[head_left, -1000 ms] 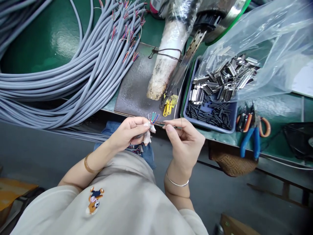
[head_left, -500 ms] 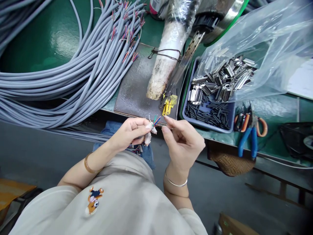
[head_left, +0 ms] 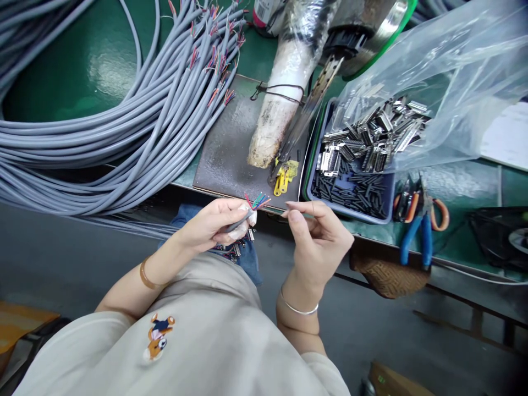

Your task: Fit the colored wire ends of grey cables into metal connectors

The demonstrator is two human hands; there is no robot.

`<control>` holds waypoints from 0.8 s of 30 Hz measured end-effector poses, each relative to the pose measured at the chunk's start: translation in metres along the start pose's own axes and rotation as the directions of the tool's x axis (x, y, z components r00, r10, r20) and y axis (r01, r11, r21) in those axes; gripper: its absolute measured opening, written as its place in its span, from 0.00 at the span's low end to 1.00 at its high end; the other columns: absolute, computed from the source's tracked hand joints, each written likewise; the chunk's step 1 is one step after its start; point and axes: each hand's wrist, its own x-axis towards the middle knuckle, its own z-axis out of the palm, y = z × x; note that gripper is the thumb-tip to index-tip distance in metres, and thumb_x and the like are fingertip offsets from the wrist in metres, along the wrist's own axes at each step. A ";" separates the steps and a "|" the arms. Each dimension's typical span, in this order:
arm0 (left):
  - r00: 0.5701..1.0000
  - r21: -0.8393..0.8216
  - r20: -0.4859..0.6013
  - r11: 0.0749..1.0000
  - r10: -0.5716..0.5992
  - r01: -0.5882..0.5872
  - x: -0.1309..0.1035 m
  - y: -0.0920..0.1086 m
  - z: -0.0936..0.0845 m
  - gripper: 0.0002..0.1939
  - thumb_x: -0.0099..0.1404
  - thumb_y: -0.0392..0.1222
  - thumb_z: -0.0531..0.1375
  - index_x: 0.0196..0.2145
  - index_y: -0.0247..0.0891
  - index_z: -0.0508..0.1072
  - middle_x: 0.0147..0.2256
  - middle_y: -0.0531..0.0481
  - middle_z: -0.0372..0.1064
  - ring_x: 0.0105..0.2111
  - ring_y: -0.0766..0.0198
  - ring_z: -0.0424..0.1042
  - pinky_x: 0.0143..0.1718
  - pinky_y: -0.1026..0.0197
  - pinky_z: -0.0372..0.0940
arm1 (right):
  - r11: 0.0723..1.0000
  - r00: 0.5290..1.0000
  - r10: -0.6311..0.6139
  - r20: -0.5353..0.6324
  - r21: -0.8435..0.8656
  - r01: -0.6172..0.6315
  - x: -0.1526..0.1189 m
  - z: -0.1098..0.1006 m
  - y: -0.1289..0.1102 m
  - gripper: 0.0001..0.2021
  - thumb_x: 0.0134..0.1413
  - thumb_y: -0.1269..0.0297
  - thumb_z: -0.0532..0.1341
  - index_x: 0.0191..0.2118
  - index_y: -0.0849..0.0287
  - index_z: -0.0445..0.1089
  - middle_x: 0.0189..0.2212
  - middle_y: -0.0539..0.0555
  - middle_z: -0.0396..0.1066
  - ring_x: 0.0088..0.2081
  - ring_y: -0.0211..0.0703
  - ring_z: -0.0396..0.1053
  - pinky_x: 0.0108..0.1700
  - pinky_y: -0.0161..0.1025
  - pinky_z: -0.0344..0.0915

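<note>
My left hand [head_left: 214, 223] is closed round the end of a grey cable [head_left: 240, 221], above my lap. Thin coloured wires [head_left: 258, 202], red, green, blue and orange among them, fan out from the cable's tip. White wrapping shows on the thumb and fingers of that hand. To the right of the wires, a short gap away, my right hand [head_left: 317, 234] has its thumb and forefinger pinched together. Whatever lies between those fingertips, if anything, is too small to make out.
Grey cables [head_left: 144, 126] cover the bench's left. A wrapped white tube [head_left: 272, 115] and yellow piece [head_left: 281, 180] lie over a dark board [head_left: 226, 148]. Right of these are a blue tray [head_left: 385, 206] of connectors, a plastic bag [head_left: 466, 71] and blue-handled pliers [head_left: 416, 242].
My right hand has moved slightly right, away from the wires. My left hand has turned, so the grey cable now shows and the wires are spread wider.
</note>
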 end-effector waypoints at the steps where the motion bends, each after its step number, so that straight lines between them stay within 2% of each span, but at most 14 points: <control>1: 1.000 -0.026 0.015 0.999 -0.023 0.024 0.000 0.001 -0.001 0.21 0.64 0.57 0.68 0.31 0.34 0.72 0.15 0.61 0.54 0.12 0.78 0.41 0.13 0.71 0.39 | 1.000 1.000 0.004 0.014 0.003 -0.004 0.000 0.001 0.000 0.05 0.62 0.61 0.67 0.41 0.51 0.81 0.31 0.49 0.74 0.27 0.35 0.68 0.25 0.35 0.58; 6: 0.994 -0.083 0.038 0.991 -0.102 0.104 -0.001 0.002 -0.002 0.21 0.63 0.56 0.69 0.31 0.35 0.71 0.15 0.63 0.51 0.12 0.79 0.37 0.11 0.73 0.39 | 0.996 0.995 -0.051 0.086 -0.075 0.057 0.000 0.007 -0.005 0.11 0.64 0.61 0.65 0.50 0.48 0.80 0.34 0.51 0.75 0.26 0.35 0.63 0.26 0.37 0.61; 13: 0.995 -0.097 0.061 0.992 -0.080 0.086 0.000 0.002 -0.002 0.20 0.65 0.55 0.68 0.32 0.34 0.72 0.15 0.63 0.53 0.11 0.79 0.38 0.11 0.73 0.40 | 0.991 0.985 -0.079 0.154 -0.099 0.095 0.001 0.008 -0.008 0.12 0.65 0.64 0.65 0.51 0.48 0.80 0.33 0.49 0.74 0.22 0.31 0.54 0.27 0.36 0.62; 20: 0.996 -0.080 0.044 0.994 -0.073 0.076 0.000 -0.001 -0.004 0.20 0.64 0.55 0.68 0.32 0.34 0.72 0.16 0.62 0.55 0.12 0.79 0.40 0.11 0.73 0.39 | 0.992 0.987 -0.072 0.147 -0.096 0.086 0.000 0.008 -0.007 0.10 0.65 0.63 0.64 0.49 0.49 0.80 0.32 0.49 0.74 0.22 0.32 0.57 0.30 0.37 0.66; 24: 0.998 -0.029 0.004 0.998 -0.064 0.064 0.000 -0.003 -0.004 0.22 0.62 0.58 0.69 0.32 0.33 0.73 0.15 0.61 0.55 0.12 0.78 0.41 0.12 0.72 0.39 | 0.993 0.989 -0.075 0.126 -0.084 0.086 -0.001 0.007 -0.007 0.08 0.64 0.63 0.65 0.47 0.50 0.80 0.31 0.49 0.73 0.22 0.32 0.56 0.28 0.37 0.64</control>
